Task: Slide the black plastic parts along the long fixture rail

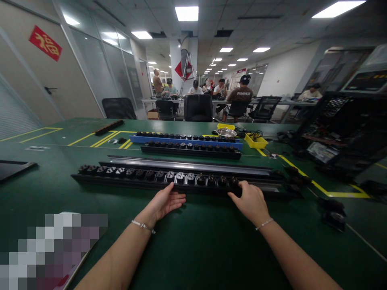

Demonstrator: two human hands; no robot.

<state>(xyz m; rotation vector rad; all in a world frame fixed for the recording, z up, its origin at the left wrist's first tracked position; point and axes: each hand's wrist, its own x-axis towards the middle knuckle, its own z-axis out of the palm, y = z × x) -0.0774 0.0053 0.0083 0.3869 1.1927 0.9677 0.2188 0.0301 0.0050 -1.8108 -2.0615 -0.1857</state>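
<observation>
A long black power strip housing lies crosswise in front of me, with a row of socket modules along it. My left hand is at the middle of its front edge, palm turned up, fingers stretched out and thumb against the edge. My right hand grips the strip near the last sockets on the right, thumb in front and fingers bent over the top; its fingertips are partly hidden. Just behind lies a black rail with a shiny inner face.
Farther back lie a blue strip and a shorter black strip with sockets. Yellow trays, a metal dish and loose black parts are to the right. A pixelated item lies front left. People sit beyond.
</observation>
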